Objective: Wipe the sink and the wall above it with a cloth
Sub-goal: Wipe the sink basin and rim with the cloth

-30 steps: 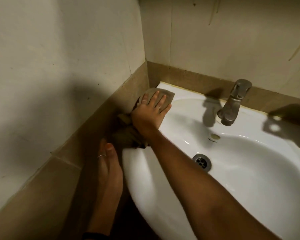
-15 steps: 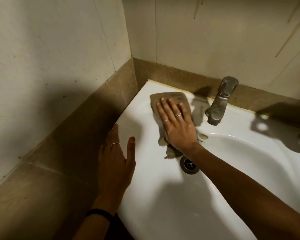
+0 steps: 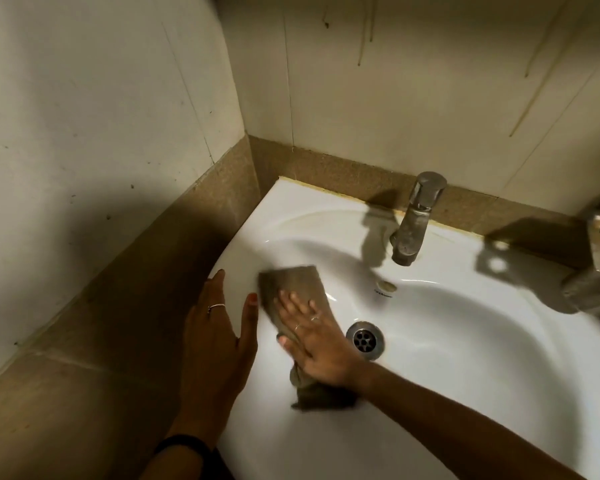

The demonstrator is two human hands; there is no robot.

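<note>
The white ceramic sink (image 3: 465,341) carries a small dark brand mark under its overflow hole, too blurred to read.

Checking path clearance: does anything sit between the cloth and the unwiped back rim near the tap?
Nothing visible does. The cloth, under the right hand, faces bare white sink up to the tap.

Both hands (image 3: 219,337) flat, fingers (image 3: 293,311) spread

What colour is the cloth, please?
Greyish brown, plain; the cloth shows in the head view.
</note>
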